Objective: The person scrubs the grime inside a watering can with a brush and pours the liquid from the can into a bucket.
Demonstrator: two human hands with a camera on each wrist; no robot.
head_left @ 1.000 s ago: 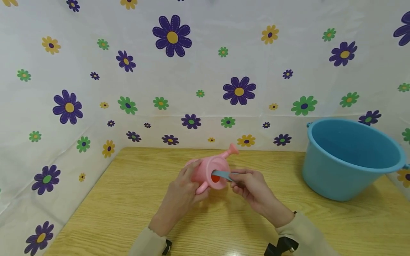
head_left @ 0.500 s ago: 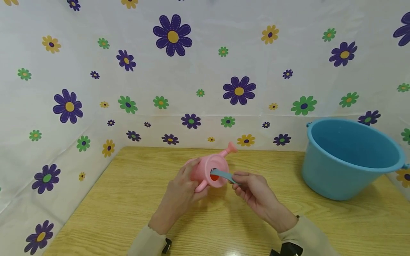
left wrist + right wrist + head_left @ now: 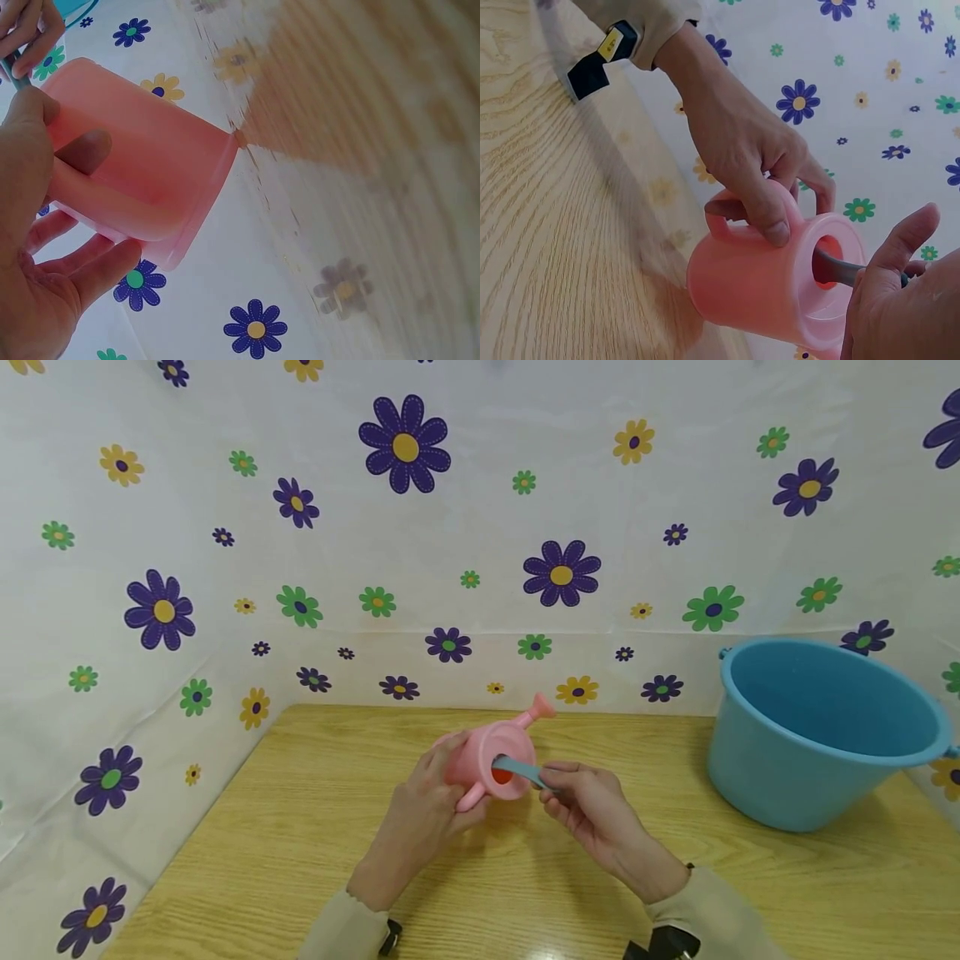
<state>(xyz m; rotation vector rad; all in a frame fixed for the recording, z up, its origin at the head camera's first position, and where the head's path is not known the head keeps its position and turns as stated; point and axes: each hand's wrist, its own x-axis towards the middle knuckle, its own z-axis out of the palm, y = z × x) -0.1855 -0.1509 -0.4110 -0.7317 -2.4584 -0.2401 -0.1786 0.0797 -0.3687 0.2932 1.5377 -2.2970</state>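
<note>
Wood-grain tabletop [image 3: 247, 827]; flower-print white sheeting [image 3: 457, 518] behind; blue bucket [image 3: 780, 781]. Left hand [image 3: 423, 806] grips pink watering can [image 3: 469, 764]; right hand [image 3: 596, 818] pinches blue handle [image 3: 522, 769].

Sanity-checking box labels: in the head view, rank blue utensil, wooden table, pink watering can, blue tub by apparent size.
1. Wooden table
2. Blue tub
3. Pink watering can
4. Blue utensil, visible part only; its far end is hidden inside the can

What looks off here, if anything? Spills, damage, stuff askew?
No spill or damage visible. Only the pink watering can is askew: tilted, its opening facing the right hand, which holds a blue tool in it. The left hand grips the can, so the tilt looks deliberate.
</note>
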